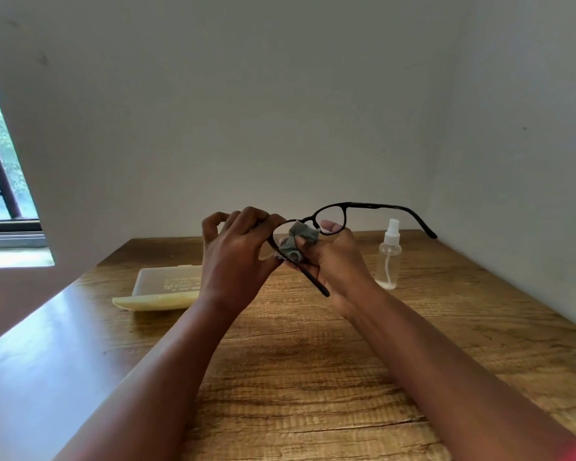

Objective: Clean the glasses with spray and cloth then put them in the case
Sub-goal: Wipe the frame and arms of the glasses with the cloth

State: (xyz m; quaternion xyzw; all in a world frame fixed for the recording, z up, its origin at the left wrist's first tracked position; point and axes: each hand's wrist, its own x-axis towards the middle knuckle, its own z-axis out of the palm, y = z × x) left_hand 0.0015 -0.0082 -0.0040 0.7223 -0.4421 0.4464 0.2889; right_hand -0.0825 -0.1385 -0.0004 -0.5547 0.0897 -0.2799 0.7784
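Head view is showing both hands working above the wooden table (313,377), with the glasses (346,207) held up in the air over it, temples unfolded. The left hand (236,251) is pinching the frame at the lens on its side, fingers curled around the rim. The right hand (336,257) is pinching a grey cloth (296,242) against that same lens, thumb on the fabric and the fingers behind it.

To do the wiping well, the left hand is probably best gripping the rim only, keeping fingertips off the glass, while the cloth is covering both faces of the lens and pressing lightly so the bridge is not twisting.

Resting on the table behind the right hand, the spray bottle (389,257) is standing upright. Behind the left hand, on the table, the pale case (167,287) is lying partly hidden, apparently open; nothing is standing between it and the hands.
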